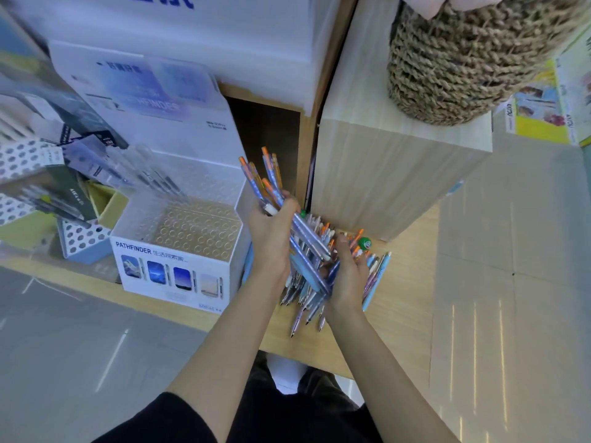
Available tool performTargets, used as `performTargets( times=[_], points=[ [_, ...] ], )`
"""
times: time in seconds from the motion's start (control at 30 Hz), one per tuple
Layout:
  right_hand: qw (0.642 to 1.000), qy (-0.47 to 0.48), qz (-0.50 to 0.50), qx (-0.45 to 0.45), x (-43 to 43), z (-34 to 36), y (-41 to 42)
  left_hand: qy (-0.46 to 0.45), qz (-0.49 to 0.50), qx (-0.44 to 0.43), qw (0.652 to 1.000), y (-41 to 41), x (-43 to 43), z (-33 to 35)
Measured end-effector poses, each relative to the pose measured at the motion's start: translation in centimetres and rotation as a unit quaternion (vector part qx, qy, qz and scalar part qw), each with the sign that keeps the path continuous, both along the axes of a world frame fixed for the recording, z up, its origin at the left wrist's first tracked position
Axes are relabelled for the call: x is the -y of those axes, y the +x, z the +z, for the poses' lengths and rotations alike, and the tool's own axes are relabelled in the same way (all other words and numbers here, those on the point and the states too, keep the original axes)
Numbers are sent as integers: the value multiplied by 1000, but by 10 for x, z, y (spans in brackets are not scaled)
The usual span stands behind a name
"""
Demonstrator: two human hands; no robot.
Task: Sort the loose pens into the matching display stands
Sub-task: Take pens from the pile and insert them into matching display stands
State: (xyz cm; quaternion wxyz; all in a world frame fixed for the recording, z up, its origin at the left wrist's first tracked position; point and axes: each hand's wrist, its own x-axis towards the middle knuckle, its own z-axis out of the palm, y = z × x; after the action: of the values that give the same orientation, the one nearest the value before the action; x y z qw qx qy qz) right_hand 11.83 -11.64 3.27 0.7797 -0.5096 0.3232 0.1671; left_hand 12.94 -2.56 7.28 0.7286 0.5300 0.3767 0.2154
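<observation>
My left hand (271, 238) grips a bundle of blue pens with orange caps (265, 180), their tops fanned up and to the left. Below it, a heap of loose pens (308, 284) lies on the wooden shelf (399, 302). My right hand (350, 273) rests on the heap's right side with its fingers among the pens; whether it holds any is hidden. A pen with a green round topper (364, 243) lies at the heap's far edge. Left of my hands stands a white PATHFINDER display stand (174, 273) with a holed clear insert (198, 231).
More display stands with dotted holes and dark pens (48, 193) crowd the left. A pale wooden block (393, 167) rises just behind the heap, with a woven basket (463, 59) on top. A dark gap (268, 139) opens behind the pens. Grey floor lies below.
</observation>
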Motion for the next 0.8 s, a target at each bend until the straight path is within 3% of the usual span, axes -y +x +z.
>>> performTargets(
  times=[0.33,0.67,0.8],
  points=[
    [999,-29,-35,15,-6,-7,-3,-84,-9,38,996,-7,6,-3],
    [996,-36,-69,53,-31,-6,-20,-89,-28,9,996,-14,-2,-5],
    [993,-51,5,109,-42,-4,-19,-52,-52,-29,997,-18,-9,-8]
  ],
)
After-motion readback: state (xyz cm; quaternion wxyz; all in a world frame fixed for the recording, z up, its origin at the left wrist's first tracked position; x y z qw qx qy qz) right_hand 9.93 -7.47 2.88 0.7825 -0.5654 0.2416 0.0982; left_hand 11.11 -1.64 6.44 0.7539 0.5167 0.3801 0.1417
